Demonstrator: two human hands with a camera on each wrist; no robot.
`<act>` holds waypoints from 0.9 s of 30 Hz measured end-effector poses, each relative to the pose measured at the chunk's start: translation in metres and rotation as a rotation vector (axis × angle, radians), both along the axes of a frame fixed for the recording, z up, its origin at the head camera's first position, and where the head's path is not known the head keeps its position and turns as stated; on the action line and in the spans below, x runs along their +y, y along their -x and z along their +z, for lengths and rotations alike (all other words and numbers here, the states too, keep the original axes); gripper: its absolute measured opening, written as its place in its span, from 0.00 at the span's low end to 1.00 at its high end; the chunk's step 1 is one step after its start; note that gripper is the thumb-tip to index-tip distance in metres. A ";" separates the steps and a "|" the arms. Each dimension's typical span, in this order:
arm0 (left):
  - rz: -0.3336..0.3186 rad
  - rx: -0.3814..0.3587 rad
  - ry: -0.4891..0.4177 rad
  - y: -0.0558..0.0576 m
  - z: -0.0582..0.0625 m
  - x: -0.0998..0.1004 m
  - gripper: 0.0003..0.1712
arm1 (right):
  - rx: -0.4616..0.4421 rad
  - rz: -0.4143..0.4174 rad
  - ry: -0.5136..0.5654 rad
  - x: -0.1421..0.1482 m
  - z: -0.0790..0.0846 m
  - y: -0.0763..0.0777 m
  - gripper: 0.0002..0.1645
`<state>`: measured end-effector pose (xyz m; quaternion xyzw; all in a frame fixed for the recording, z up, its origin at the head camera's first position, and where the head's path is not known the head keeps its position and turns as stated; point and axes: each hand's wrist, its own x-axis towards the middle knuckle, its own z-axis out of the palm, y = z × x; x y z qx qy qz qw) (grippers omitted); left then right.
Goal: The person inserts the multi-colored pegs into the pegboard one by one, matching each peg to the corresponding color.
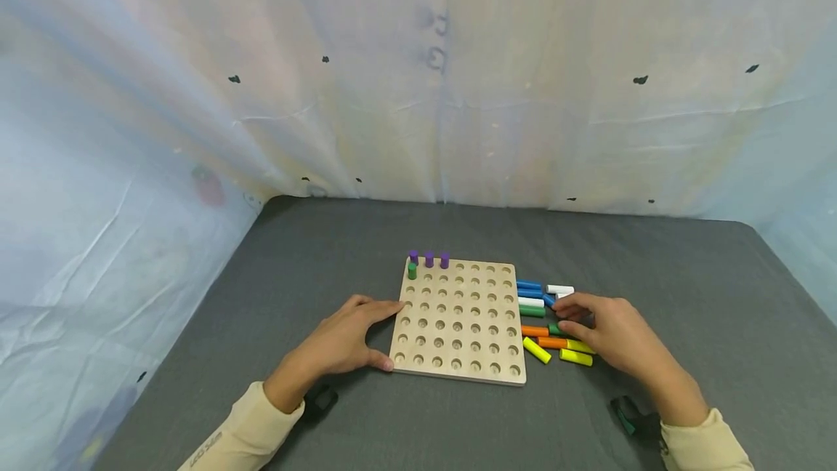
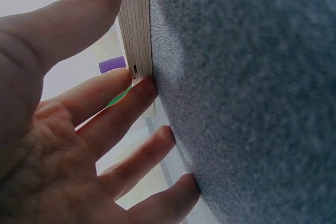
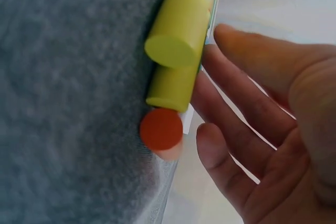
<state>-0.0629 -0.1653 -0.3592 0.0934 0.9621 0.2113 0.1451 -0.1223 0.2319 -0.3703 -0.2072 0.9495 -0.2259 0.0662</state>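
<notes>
A square wooden pegboard (image 1: 449, 317) with rows of round holes lies on the grey cloth. Three purple pegs (image 1: 429, 260) stand in its back row at the left, and a green peg (image 1: 412, 272) stands in front of the leftmost one. My left hand (image 1: 340, 333) rests along the board's left edge, its thumb by the front corner; in the left wrist view its loosely extended fingertips touch the board's side (image 2: 137, 24). Over the loose pegs right of the board hovers my right hand (image 1: 615, 329), thumb and fingers apart, nothing between them. Close to it lies a yellow peg (image 3: 181, 19).
Loose pegs lie along the board's right side: blue pegs (image 1: 530, 294), white pegs (image 1: 559, 289), green, orange pegs (image 1: 552, 343) and yellow pegs (image 1: 576, 357). A pale curtain (image 1: 497, 144) hangs behind the grey table (image 1: 340, 238) and on its left side.
</notes>
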 end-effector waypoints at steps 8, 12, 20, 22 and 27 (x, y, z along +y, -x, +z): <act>0.008 0.001 -0.009 0.001 0.002 0.001 0.54 | 0.009 0.012 0.011 0.000 -0.001 0.002 0.15; 0.008 -0.001 -0.005 0.001 0.002 0.000 0.54 | 0.001 0.018 0.004 -0.002 -0.004 0.002 0.16; 0.009 0.003 0.001 0.001 0.001 0.001 0.54 | -0.005 0.011 -0.011 -0.001 -0.003 0.001 0.16; 0.016 -0.001 0.001 0.001 0.001 0.001 0.54 | -0.014 0.018 -0.019 0.000 -0.001 0.001 0.16; 0.021 0.000 0.009 0.002 0.000 0.001 0.54 | -0.045 0.034 -0.052 0.001 0.000 0.003 0.14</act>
